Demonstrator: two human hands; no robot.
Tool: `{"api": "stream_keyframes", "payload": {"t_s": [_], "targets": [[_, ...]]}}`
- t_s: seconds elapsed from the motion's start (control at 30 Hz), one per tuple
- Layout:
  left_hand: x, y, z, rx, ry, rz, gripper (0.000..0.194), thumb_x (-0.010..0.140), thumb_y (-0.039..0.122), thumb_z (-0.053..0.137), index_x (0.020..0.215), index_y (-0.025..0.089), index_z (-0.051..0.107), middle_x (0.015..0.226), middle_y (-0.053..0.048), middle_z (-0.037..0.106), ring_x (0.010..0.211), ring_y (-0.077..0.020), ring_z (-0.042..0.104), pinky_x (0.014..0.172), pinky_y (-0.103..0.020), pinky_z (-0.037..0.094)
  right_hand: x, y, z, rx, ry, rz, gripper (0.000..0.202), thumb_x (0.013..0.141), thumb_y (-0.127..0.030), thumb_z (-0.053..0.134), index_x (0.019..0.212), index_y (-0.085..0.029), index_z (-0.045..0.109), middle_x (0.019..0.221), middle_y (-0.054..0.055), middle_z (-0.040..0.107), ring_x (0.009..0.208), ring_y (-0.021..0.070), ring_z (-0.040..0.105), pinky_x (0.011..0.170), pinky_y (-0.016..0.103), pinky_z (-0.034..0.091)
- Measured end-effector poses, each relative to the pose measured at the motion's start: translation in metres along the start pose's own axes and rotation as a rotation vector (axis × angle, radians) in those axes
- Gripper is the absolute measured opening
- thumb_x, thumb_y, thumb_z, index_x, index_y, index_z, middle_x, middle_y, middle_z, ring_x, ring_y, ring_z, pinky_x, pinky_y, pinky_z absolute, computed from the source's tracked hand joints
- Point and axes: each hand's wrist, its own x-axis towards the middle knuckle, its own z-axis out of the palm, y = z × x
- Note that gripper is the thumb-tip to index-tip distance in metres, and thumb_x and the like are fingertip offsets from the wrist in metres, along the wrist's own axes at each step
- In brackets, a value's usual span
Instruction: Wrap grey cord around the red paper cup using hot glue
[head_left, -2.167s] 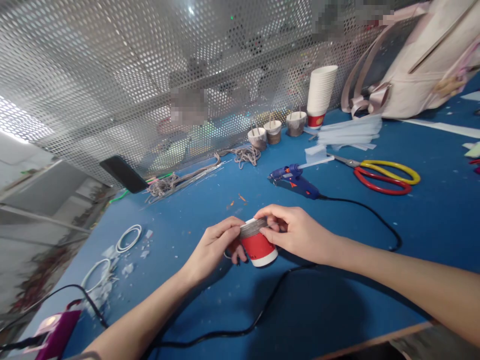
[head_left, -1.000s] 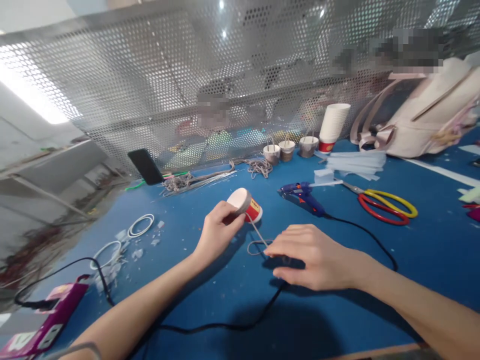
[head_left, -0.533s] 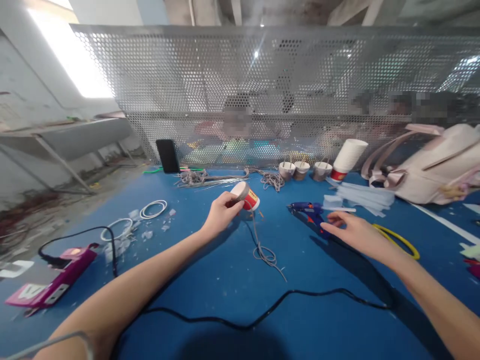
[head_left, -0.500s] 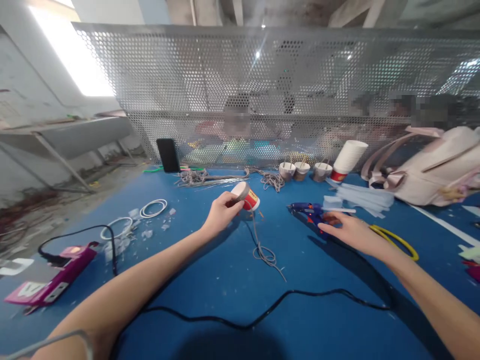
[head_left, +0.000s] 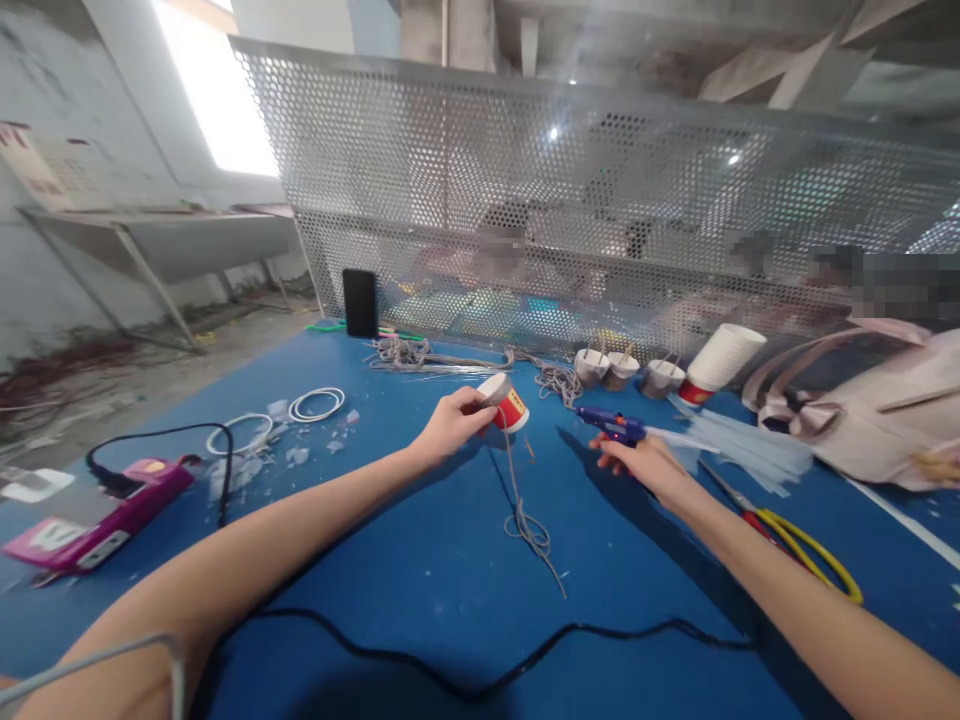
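two bare hands [head_left: 451, 425], two bare forearms [head_left: 322, 525]

Fairly bright o'all; blown-out bright panel [head_left: 217, 90] upper L, pinpoint glare on perforated screen [head_left: 420, 150], ceiling [head_left: 637, 40] dimmer. Soft shadows on tabletop [head_left: 420, 545] by arms [head_left: 787, 590], darker one at btm edge. Wide-angle stretch at edges, esp. lower corners. Bkgd thru screen hazy, partly pixelated. Cup [head_left: 512, 412] lettering too soft to read.

Blue tabletop [head_left: 450, 530], loose grey cord [head_left: 534, 538], black cable [head_left: 466, 693], scissors [head_left: 750, 513], purple power strip [head_left: 124, 512], paper cup stack [head_left: 724, 358]
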Motion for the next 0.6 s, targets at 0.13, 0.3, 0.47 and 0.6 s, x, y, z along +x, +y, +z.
{"api": "stream_keyframes", "payload": {"t_s": [0.13,0.3,0.47,0.6], "targets": [[0.016,-0.007,-0.002,0.017,0.009,-0.008,0.016,0.069,0.030,0.059,0.066,0.015,0.056,0.056,0.003,0.054,0.053,-0.0109,0.050,0.052,-0.024,0.037,0.025,-0.025,0.018,0.054,0.018,-0.159,0.029,0.073,-0.046,0.050,0.073,-0.018,0.061,0.063,0.002,0.065,0.055,0.0159,0.059,0.054,0.026,0.045],[0.033,-0.015,-0.007,0.043,0.016,-0.026,0.016,0.070,0.030,0.057,0.067,0.015,0.056,0.052,0.004,0.053,0.049,-0.0109,0.049,0.050,-0.023,0.037,0.043,-0.034,0.047,0.058,0.014,-0.333,0.036,0.078,-0.049,0.052,0.057,-0.019,0.053,0.054,0.001,0.057,0.055,0.0164,0.056,0.059,0.028,0.044],[0.040,-0.025,-0.009,0.070,0.011,-0.052,0.019,0.072,0.032,0.053,0.073,0.014,0.058,0.051,0.005,0.051,0.046,-0.0102,0.048,0.049,-0.023,0.037,0.049,-0.020,0.070,0.101,0.000,-0.422,0.031,0.079,-0.048,0.055,0.070,-0.019,0.053,0.054,-0.002,0.052,0.051,0.0143,0.052,0.055,0.026,0.043],[0.037,-0.031,-0.009,0.097,-0.018,-0.064,0.018,0.073,0.030,0.053,0.075,0.014,0.059,0.053,0.005,0.051,0.049,-0.0102,0.047,0.051,-0.022,0.037,0.043,-0.015,0.077,0.104,-0.002,-0.467,0.026,0.081,-0.044,0.055,0.074,-0.019,0.053,0.056,-0.003,0.051,0.049,0.0114,0.047,0.051,0.023,0.042]]}}
